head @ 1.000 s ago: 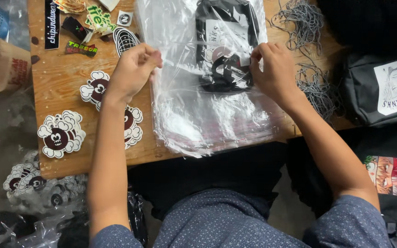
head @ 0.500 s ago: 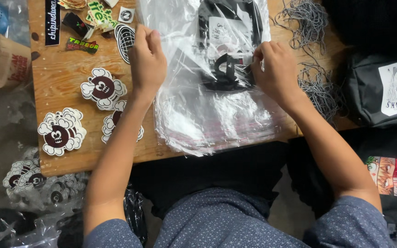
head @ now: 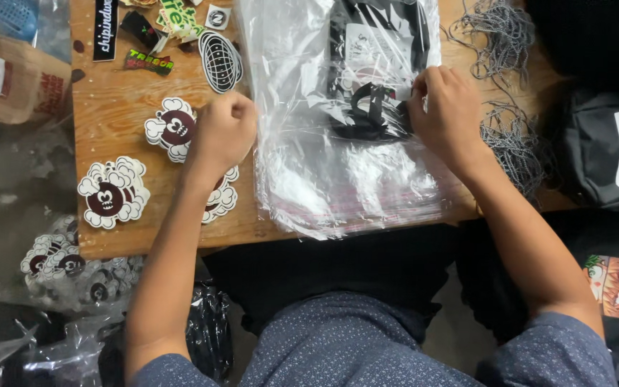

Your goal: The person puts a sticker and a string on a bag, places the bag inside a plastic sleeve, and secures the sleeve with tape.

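Observation:
A clear plastic bag with a folded black item inside lies on top of a stack of clear bags on the wooden table. My left hand is curled into a loose fist at the bag's left edge, thumb and fingers pinched against the plastic. My right hand grips the bag's right side, its fingertips bent over the black item. Under my left wrist lies a cloud-shaped cartoon sticker, partly hidden.
More cloud-shaped stickers and an oval black-and-white sticker lie left of the bags. Grey cords are piled on the right, beside a black bag with a white print. A brown paper bag stands at the left.
My left hand came back from flat on the bag's upper left to its left edge and curled shut. My right hand stayed on the bag.

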